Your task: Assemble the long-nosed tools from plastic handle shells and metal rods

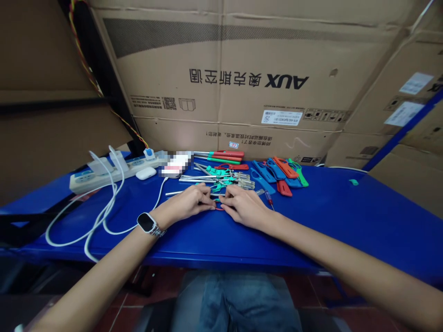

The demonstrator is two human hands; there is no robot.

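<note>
Blue worktop (346,216) before cardboard boxes (221,92), where left hand (188,203) and right hand (244,207) together pinch a small red plastic piece (218,208) at centre, just near of the screwdriver pile (224,177); it seems light and stiff, best held by its ends.

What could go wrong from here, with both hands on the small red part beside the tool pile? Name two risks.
The small red part, pinched between left hand and right hand, could slip and get lost among the screwdrivers just behind. The smartwatch may snag the white cables looped on the blue table.
</note>
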